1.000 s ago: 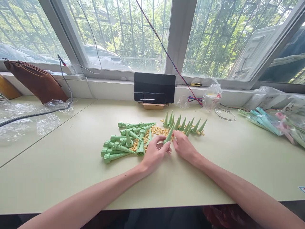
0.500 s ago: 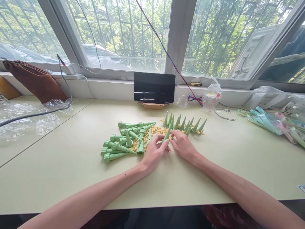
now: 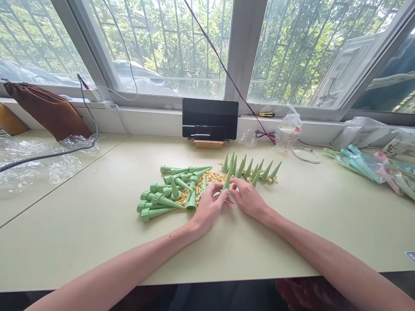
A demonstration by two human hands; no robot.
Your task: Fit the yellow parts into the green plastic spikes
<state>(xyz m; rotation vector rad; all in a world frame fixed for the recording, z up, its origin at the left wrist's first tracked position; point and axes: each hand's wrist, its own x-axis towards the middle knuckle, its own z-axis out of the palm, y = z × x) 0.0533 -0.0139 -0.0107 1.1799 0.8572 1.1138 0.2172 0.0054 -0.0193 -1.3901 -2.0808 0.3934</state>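
Daylight, bright — entering through windows (image 3: 162,52) across upper frame, panes hazy with glare. Shadows soft. Wide-angle stretching toward side edges — lower edge dark.

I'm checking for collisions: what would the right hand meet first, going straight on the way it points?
Likely the green spike held in the left hand, just ahead of the right hand; whether they touch is unclear.

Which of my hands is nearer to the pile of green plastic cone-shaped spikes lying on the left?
Your left hand. It is just right of that pile, holding a separate green plastic spike; your right hand is farther right, on the held spike's other side.
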